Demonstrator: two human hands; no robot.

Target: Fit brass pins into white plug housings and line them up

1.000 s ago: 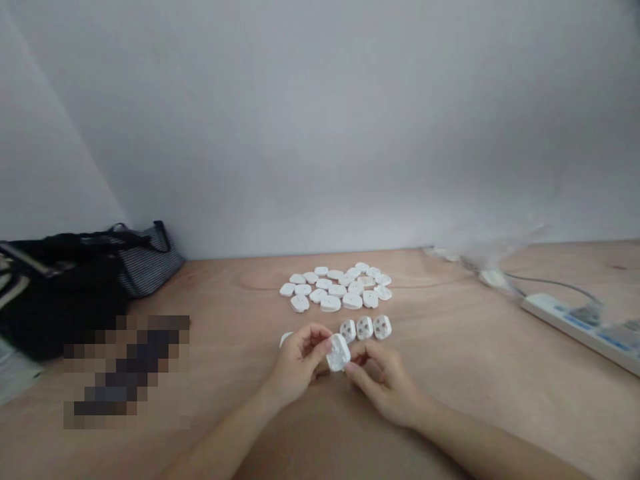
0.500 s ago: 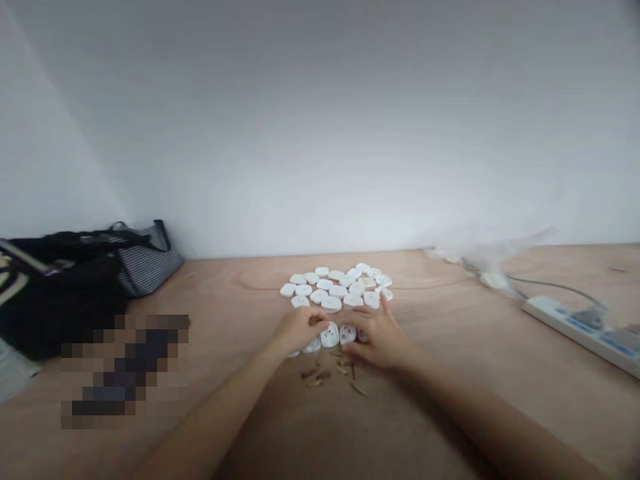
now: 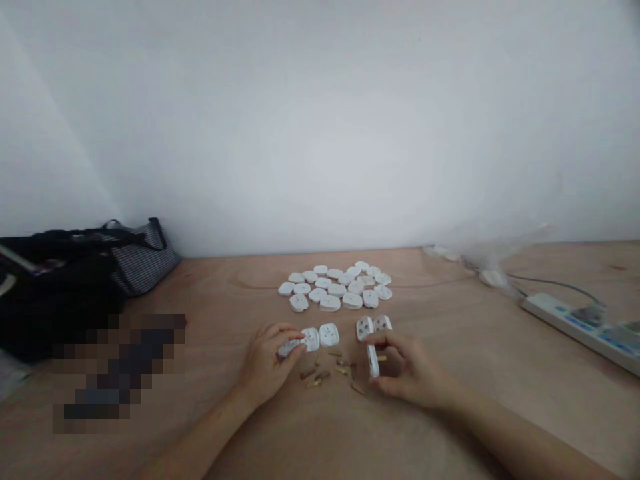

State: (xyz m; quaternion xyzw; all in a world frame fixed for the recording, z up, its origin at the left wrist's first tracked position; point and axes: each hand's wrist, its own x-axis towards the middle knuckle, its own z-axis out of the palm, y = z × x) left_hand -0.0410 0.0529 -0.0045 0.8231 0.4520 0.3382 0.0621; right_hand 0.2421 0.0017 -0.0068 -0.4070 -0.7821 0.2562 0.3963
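Observation:
My left hand point(image 3: 267, 360) rests on the wooden table point(image 3: 450, 347), its fingers curled on a white plug shell point(image 3: 289, 347). Two more white shells point(image 3: 320, 337) lie just right of it. My right hand point(image 3: 407, 370) pinches another white plug shell point(image 3: 373, 360), held on edge. Two shells point(image 3: 374, 326) lie just beyond that hand. Several small brass pins point(image 3: 330, 370) are scattered on the table between my hands. A heap of several white plug shells point(image 3: 336, 288) sits farther back at the centre.
A black and striped bag point(image 3: 75, 273) lies at the left by the wall. A blurred-out patch point(image 3: 117, 370) covers something on the table in front of it. A white power strip point(image 3: 580, 323) with cable and a crumpled clear plastic bag point(image 3: 493, 257) lie at the right.
Both hands went forward to the row of shells, then drew back and apart. The shell held between both hands is set down; brass pins now show, and each hand grips a separate shell.

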